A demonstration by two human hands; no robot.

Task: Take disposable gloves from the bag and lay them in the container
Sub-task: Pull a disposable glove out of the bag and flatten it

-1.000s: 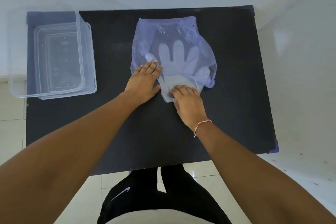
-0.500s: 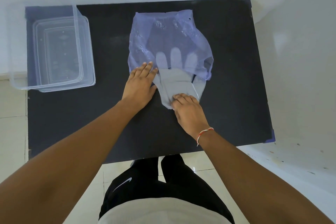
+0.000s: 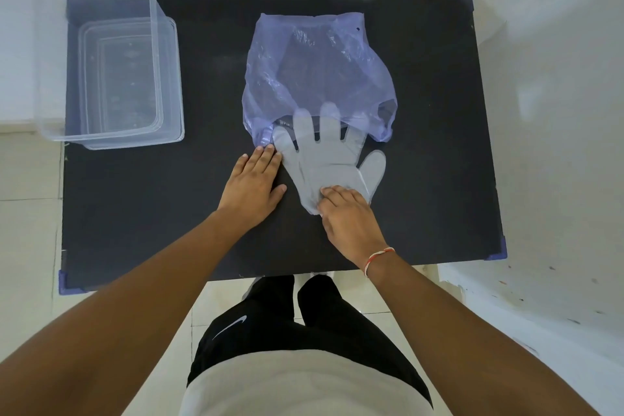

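Note:
A thin blue plastic bag (image 3: 317,71) lies flat in the middle of the black table (image 3: 432,145). A translucent disposable glove (image 3: 327,162) sticks most of the way out of the bag's near opening, only its fingertips still under the plastic. My right hand (image 3: 347,216) grips the glove's cuff with bent fingers. My left hand (image 3: 253,182) lies flat on the table, fingertips touching the bag's near left corner. The clear plastic container (image 3: 111,78) stands at the table's far left, with nothing visible inside.
The table's near edge runs just behind my wrists, with tiled floor and my legs below. White walls stand beyond the far edge and to the right.
My right hand has drawn the glove toward me, out of the bag, so its palm and thumb now lie bare on the table. My left hand slid off the bag to its corner.

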